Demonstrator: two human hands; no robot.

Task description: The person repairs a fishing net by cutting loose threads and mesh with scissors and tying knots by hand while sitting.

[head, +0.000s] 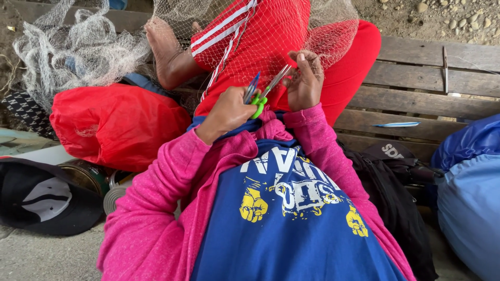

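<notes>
I sit on a wooden bench [427, 78] with a fine white fishing net [250, 31] draped over my red-trousered knees. My left hand [229, 112] grips green-handled scissors [262, 93], whose open blades point up into the mesh, together with a thin blue netting needle. My right hand [304, 80] is just right of the blades, fingers pinched on a strand of the net. Pink sleeves and a blue printed shirt fill the lower frame. One bare foot [166, 49] rests at the upper left under the net.
A red bag [117, 125] lies at my left, with a black cap [44, 198] and metal tins [99, 179] below it. More net is bunched at the upper left. A second blue needle [398, 124] lies on the bench slats. A black bag [396, 192] and blue bags [469, 192] are at my right.
</notes>
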